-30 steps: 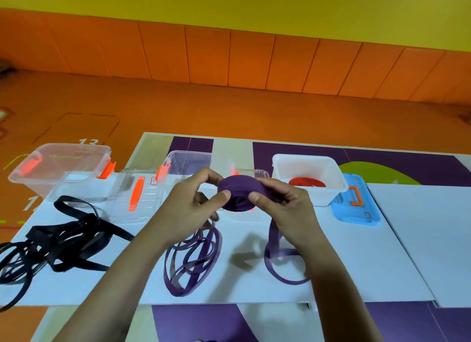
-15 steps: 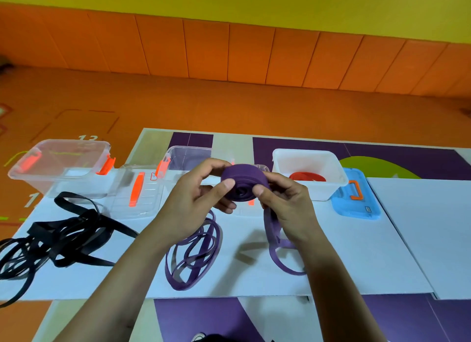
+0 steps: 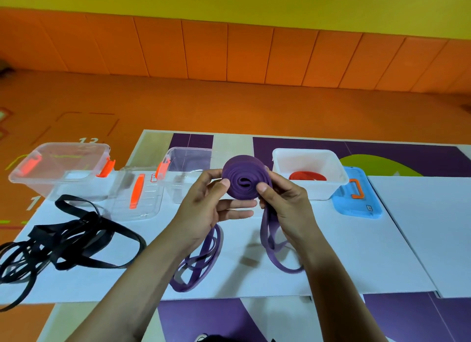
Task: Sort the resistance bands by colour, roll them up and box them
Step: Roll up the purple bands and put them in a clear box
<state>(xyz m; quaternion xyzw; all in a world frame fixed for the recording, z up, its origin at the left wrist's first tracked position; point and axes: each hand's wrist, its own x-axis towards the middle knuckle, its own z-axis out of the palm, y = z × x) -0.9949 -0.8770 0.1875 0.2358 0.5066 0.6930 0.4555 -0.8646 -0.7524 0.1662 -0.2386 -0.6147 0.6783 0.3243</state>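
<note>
– Purple roll point(image 3: 245, 179), position?
– Above the board point(image 3: 356, 239), gripped by left hand point(image 3: 204, 209) and right hand point(image 3: 285, 201); its tail point(image 3: 276, 255) drops to the board.
– Other stock?
– Loose purple bands point(image 3: 196, 267) beneath the left wrist, black bands point(image 3: 63, 239) far left, red roll point(image 3: 307, 176) in the white box point(image 3: 339, 181).

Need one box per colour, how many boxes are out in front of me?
3: the far-left clear box, the middle clear box behind the left hand, the white box at right.
</note>
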